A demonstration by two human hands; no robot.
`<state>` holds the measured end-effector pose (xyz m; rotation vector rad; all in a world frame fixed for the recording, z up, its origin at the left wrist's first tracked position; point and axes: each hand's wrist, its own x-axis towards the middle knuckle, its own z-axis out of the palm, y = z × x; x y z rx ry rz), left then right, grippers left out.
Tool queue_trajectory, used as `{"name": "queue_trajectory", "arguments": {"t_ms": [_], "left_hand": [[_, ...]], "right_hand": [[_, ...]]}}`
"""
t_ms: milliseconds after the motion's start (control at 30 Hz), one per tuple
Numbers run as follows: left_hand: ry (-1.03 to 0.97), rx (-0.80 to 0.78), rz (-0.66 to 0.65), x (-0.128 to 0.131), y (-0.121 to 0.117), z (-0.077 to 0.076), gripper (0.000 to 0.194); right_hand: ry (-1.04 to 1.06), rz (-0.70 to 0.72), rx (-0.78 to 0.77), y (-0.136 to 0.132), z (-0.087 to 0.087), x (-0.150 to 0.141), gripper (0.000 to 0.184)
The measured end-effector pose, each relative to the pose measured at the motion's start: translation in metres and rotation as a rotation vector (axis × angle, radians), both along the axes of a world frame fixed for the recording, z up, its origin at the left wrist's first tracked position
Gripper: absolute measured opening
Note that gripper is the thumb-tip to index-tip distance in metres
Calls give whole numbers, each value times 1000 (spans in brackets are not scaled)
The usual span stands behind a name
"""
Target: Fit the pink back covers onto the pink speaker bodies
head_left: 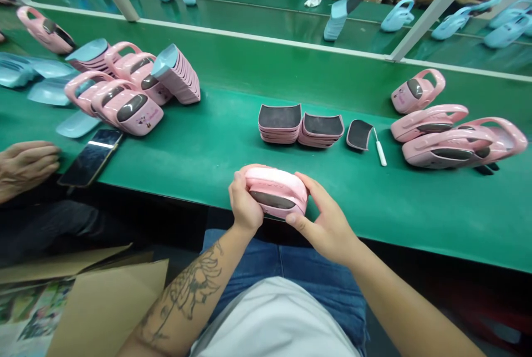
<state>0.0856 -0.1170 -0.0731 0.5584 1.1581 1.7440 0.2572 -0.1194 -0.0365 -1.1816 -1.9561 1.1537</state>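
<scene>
Between my two hands is a pink plastic housing (276, 182) with a loop handle and a dark window, held just over the table's front edge. My left hand (245, 202) wraps around its left end. On its right end my right hand (322, 215) closes with the thumb at the front and the fingers behind. Beyond it stand two stacks of pink curved panels with dark pads, a left stack (280, 124) and a right stack (321, 129). Beside them lie a single dark-padded panel (359, 135) and a white-handled screwdriver (379, 149).
Several pink housings (440, 146) sit at the right, more pink housings (135, 113) at the left near a stack of panels (180, 77). A phone (91, 157) lies by another person's hand (31, 166). An open carton (116, 307) stands lower left. Blue housings (397, 16) line the far bench.
</scene>
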Motion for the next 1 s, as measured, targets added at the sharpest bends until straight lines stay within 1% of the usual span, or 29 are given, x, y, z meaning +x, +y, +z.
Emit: {"name": "queue_trajectory", "arguments": {"t_ms": [67, 200, 333, 400, 467, 533, 567, 600, 700, 767, 800, 833, 867, 900, 967, 1000], "left_hand": [[79, 51, 40, 0, -2, 0, 63], [222, 103, 54, 1, -7, -2, 70], [385, 169, 126, 3, -10, -6, 65], [411, 185, 107, 4, -12, -5, 63], [415, 186, 76, 6, -13, -2, 63], [423, 193, 44, 10, -14, 4, 62], [436, 204, 22, 13, -13, 7, 61], [451, 218, -3, 17, -11, 11, 59], [478, 269, -105, 30, 1, 25, 50], [508, 347, -191, 36, 13, 39, 47], [540, 406, -215, 38, 21, 47, 45], [581, 472, -210, 37, 29, 54, 42], [623, 535, -173, 35, 40, 61, 39], [661, 591, -105, 30, 52, 67, 36], [703, 649, 92, 13, 81, 72, 30], [697, 645, 198, 1, 97, 72, 27]], "right_hand": [[3, -3, -1, 1, -3, 1, 80], [59, -3, -22, -2, -13, 1, 76], [149, -15, 25, -8, -29, 1, 71], [172, -24, 26, -11, -34, 3, 71], [167, -22, 0, -13, -37, 7, 72], [125, -42, -5, -13, -36, 12, 78], [100, -77, 12, -12, -34, 15, 84], [78, -122, 37, -10, -32, 18, 86], [101, -244, 73, 1, -18, 28, 77], [186, -289, 74, 10, -4, 37, 74], [232, -315, 79, 16, 5, 42, 73], [267, -348, 88, 23, 14, 47, 71], [287, -395, 103, 31, 23, 53, 68], [291, -449, 121, 40, 31, 59, 65], [259, -571, 155, 65, 45, 71, 61], [241, -617, 160, 79, 50, 76, 61]]}}
